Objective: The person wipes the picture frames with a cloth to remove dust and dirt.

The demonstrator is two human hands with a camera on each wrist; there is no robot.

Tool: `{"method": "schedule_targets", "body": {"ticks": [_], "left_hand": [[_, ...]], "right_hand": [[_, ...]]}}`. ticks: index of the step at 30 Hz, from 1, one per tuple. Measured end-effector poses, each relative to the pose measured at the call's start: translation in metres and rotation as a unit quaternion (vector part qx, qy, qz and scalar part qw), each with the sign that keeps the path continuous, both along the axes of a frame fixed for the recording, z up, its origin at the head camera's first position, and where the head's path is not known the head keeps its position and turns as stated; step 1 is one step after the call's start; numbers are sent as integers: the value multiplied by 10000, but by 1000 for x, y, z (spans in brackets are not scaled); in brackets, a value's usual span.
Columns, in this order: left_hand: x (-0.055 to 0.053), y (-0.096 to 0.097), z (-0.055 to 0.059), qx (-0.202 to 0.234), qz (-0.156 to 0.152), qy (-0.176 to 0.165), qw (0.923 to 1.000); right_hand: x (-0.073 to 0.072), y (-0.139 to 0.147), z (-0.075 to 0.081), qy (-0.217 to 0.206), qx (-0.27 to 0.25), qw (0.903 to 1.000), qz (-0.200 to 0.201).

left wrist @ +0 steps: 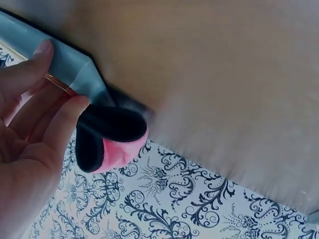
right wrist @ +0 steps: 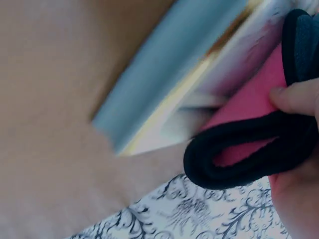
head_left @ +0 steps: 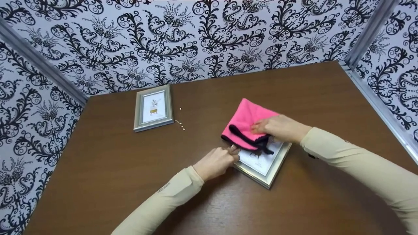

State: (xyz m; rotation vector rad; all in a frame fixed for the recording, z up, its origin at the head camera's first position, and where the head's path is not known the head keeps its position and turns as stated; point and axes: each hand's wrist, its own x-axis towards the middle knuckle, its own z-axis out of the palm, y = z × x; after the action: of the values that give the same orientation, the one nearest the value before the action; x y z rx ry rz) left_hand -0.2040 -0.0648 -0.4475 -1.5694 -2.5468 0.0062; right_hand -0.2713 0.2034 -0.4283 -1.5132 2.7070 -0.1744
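Observation:
A silver picture frame (head_left: 282, 160) lies at an angle on the brown table, its picture partly covered by a folded pink cloth (head_left: 248, 114) with black edging. My left hand (head_left: 217, 163) grips the frame's left side. In the left wrist view, the thumb is on the frame's outer edge (left wrist: 75, 62) and the fingers curl over the other side. My right hand (head_left: 284, 129) holds the cloth against the frame's upper part. The right wrist view has the thumb (right wrist: 296, 97) pressing on the folded cloth (right wrist: 249, 94); the other fingers are mostly hidden.
A second silver frame (head_left: 155, 106) with a small plant picture lies at the back left. Several white specks (head_left: 180, 124) are scattered to its right. Walls (head_left: 209, 36) with black scroll patterns stand around the table's back and sides.

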Motion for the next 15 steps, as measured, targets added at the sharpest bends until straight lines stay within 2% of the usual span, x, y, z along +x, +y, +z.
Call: {"method": "schedule_targets", "body": {"ticks": [4,8,12,15], "left_hand": [[-5,-2,2,-46,-6,-15,10000],[-8,-2,2,-14,-29,135,9999],[-10,-3,1,37,20,91,9999],[-10,-4,1,124,65,-51,9999]], "right_hand": [[-18,4,0,491,156,9984,-243],[-30,1,0,884,203,9938,-638],[-28,-11,-2,916,166,9893,-1127],[-17,-23,-1,698,-8,9911,-1131]]}}
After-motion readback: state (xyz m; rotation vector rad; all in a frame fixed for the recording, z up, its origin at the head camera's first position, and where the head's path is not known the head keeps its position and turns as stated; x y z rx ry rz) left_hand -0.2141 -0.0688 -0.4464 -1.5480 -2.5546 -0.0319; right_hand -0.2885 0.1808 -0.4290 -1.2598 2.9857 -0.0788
